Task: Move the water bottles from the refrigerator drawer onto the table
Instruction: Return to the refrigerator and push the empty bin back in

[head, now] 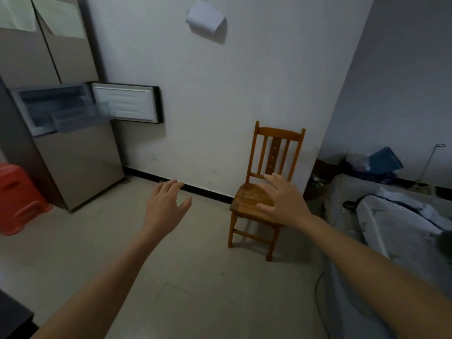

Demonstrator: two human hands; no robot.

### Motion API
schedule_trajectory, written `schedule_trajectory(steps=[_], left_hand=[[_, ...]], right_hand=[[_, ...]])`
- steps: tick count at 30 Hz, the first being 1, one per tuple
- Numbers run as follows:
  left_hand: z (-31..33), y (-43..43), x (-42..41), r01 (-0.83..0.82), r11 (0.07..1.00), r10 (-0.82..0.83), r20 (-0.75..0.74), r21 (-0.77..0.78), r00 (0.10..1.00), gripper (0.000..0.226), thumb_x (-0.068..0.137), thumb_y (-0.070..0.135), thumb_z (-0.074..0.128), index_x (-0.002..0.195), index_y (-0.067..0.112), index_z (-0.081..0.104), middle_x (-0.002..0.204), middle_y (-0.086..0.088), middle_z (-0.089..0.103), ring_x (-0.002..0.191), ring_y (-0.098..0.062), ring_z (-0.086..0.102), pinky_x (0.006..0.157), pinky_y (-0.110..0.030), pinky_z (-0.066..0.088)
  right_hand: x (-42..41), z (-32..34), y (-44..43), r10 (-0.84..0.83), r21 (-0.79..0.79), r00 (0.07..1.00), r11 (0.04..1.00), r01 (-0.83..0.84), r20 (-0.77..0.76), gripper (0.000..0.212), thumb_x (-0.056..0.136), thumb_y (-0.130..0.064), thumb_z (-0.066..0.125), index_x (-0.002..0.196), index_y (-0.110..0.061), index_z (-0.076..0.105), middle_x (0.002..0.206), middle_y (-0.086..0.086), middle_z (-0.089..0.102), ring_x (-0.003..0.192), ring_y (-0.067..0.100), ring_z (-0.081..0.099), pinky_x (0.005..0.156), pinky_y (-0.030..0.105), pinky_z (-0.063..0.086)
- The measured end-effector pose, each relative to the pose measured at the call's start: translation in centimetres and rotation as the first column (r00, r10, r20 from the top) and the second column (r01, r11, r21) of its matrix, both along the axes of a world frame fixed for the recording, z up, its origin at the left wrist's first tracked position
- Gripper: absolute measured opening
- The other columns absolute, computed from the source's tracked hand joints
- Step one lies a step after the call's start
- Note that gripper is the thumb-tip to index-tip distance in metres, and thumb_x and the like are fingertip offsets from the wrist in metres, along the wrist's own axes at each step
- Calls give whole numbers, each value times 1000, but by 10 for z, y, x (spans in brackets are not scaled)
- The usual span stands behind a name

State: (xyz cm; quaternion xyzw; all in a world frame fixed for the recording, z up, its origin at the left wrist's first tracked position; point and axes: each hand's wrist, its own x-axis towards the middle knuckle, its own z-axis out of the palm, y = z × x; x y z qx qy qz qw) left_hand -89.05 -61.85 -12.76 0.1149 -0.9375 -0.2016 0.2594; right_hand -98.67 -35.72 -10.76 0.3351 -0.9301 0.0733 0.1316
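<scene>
Both arms reach forward over the pale tiled floor [195, 270]. The left hand [167, 204] is held in the air with the palm turned to the right. Its grip is spread, the fingers straight and a little apart, and it holds nothing. The right hand [281, 201] is held palm down in front of the seat of a wooden chair [276, 148]. Its grip is spread too, with the fingers wide, and it is also empty. From this view I cannot tell if it touches the seat.

The refrigerator [80, 165] stands at the left against the white wall, well apart from both hands. Its small middle door [127, 104] is swung open to the right, and the clear drawer [80, 119] is pulled out toward the room. The drawer is far and blurred, so I cannot tell whether water bottles lie inside.

A red plastic stool [19, 199] stands on the floor just beside the refrigerator, at the left edge. High on the wall hangs a white paper roll [206, 19]. At the right lies grey bedding [391, 216] on a low bed, and behind it, near the far wall, there is a blue box [385, 160] tilted on one side among some clutter. In the bottom left corner a dark flat edge [12, 314] comes into view; it may be a worktop, but too little of it shows to be sure.
</scene>
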Motion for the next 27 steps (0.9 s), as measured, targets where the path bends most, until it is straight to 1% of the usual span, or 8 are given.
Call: schedule_trajectory(steps=[8,11,14,16,19,21,23,27], left_hand=[[9,17,-115,-76,996,74,-33,-45,997,47,88,26,57,130,7,48,136,-11,47,130,-29,33,106,-36,26],[7,21,-148,-128,991,128,-28,-28,991,44,85,23,61,125,4,53,131,-14,52,126,-31,39,104,-38,30],[-5,13,-167,-174,984,174,14,-29,985,45,81,29,61,116,1,59,120,-18,60,116,-36,49,98,-43,38],[-10,5,-179,-222,975,223,43,-26,974,43,82,27,63,116,2,59,120,-18,60,116,-36,49,97,-43,38],[-6,-7,-197,-281,960,281,23,-16,959,40,83,21,65,118,3,58,122,-16,59,118,-35,47,98,-43,37],[-4,-15,-207,-295,955,295,-1,-18,956,42,82,30,60,112,1,62,115,-18,62,112,-37,51,94,-44,41],[-5,-32,-216,-304,952,303,-27,-41,952,54,77,42,47,105,-1,65,107,-19,65,104,-39,56,88,-45,45],[-2,-80,-247,-380,922,376,-64,-69,924,42,76,28,61,105,-2,64,108,-20,65,103,-40,56,86,-49,46]], right_hand=[[-139,-1,14,98,-36,993,994,-100,-65,58,89,-42,52,141,-24,32,152,2,21,142,20,10,114,38,11],[-192,-5,12,162,-43,985,985,-165,-65,59,89,-41,53,141,-23,32,152,3,23,142,20,12,114,38,12],[-236,-12,-1,247,-100,964,961,-256,-99,55,87,-37,57,136,-17,42,145,9,36,138,26,25,113,45,21],[-261,-19,-12,284,-114,953,948,-296,-111,53,85,-34,61,132,-14,48,138,13,45,132,30,35,109,47,30],[-294,-31,-38,343,-139,933,924,-357,-112,51,80,-30,68,126,-12,54,129,16,52,123,34,44,100,49,39],[-314,-37,-57,381,-156,911,901,-404,-158,51,74,-26,75,119,-9,60,120,20,57,113,38,52,90,51,46],[-332,-43,-78,417,-175,890,877,-447,-183,51,68,-24,79,113,-7,63,112,22,61,105,40,57,82,52,50],[-379,-49,-138,481,-176,846,835,-522,-229,51,64,-24,81,109,-7,64,109,22,62,102,40,59,78,51,50]])
